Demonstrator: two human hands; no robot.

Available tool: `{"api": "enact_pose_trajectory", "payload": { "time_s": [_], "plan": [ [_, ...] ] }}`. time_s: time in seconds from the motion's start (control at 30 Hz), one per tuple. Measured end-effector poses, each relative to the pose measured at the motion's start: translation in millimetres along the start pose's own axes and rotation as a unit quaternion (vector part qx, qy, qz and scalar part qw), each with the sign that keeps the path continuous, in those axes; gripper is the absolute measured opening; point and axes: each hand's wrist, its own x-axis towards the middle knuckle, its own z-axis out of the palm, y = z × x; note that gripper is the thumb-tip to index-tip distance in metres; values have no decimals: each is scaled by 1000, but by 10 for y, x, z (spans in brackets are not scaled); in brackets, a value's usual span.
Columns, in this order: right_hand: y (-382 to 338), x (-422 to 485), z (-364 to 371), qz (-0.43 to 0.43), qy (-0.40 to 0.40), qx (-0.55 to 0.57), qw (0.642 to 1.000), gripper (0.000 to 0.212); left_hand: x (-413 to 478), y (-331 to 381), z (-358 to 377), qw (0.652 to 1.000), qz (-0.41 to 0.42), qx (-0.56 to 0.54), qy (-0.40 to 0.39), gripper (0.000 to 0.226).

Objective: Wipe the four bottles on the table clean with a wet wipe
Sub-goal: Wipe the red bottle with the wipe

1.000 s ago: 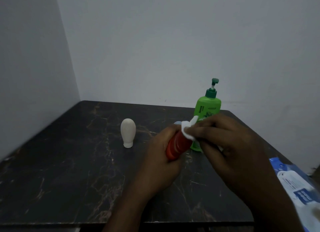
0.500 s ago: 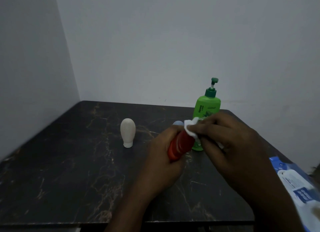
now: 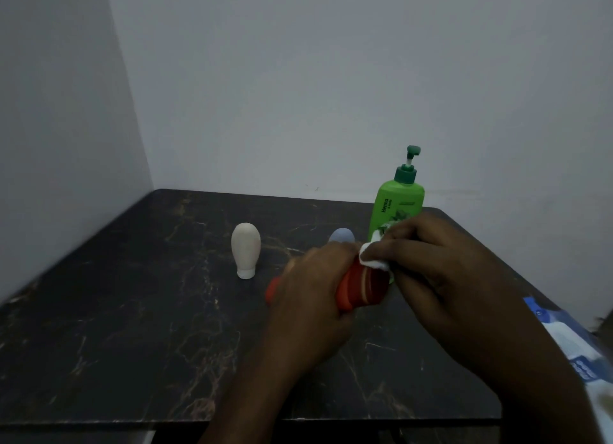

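Wiping this close in front of the green pump bottle (image 3: pixel 398 208) risks a wide stroke knocking it over, since it looks tall and narrow. The blue bottle (image 3: pixel 341 235) just left of it could go too. The red bottle (image 3: pixel 361 287), once damp, may slip, being held one-handed. Left hand (image 3: pixel 311 297) has its fingers curled round the red bottle's middle, tilted, just front-left of the green pump bottle. Right hand (image 3: pixel 441 277) pinches the wet wipe (image 3: pixel 373 261) onto the red bottle's upper end, fingers bent. Cream bottle (image 3: pixel 245 249) stands well left of the green pump bottle.
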Motion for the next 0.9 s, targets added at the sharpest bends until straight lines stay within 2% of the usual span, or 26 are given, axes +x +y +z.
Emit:
{"api": "enact_pose_trajectory", "payload": {
  "time_s": [0.1, 0.17, 0.23, 0.3, 0.37, 0.43, 0.6, 0.7, 0.8, 0.9],
  "plan": [
    [-48, 1, 36, 5, -9, 9, 1000, 29, -2, 4, 3, 1000, -1, 14, 7, 61],
    [-118, -12, 36, -15, -37, 31, 999, 24, -2, -1, -8, 1000, 1, 13, 11, 41],
    [-138, -22, 20, -28, -60, 34, 997, 22, -4, 2, -18, 1000, -4, 12, 13, 31],
    [-73, -22, 22, -18, -53, 30, 998, 25, -20, 12, -33, 999, -7, 18, 25, 36],
    [20, -12, 33, 7, -28, 20, 999, 30, -38, 47, -52, 1000, -11, 24, 8, 58],
    [55, 1, 43, 19, -21, 8, 1000, 33, -50, 53, -48, 999, -11, 27, -14, 67],
    [-98, -39, -33, -36, -92, 23, 995, 28, -15, 40, -19, 1000, -14, -1, -28, 39],
    [-31, -26, -37, -35, -77, 36, 996, 31, -17, 19, -35, 1000, -15, 4, -8, 46],
    [40, 6, 8, -8, -41, 22, 999, 33, -50, 16, -24, 999, -25, 19, -20, 56],
    [-71, -17, 17, -27, -70, 21, 997, 29, -20, 33, 17, 999, -12, 10, -31, 48]
  ]
}}
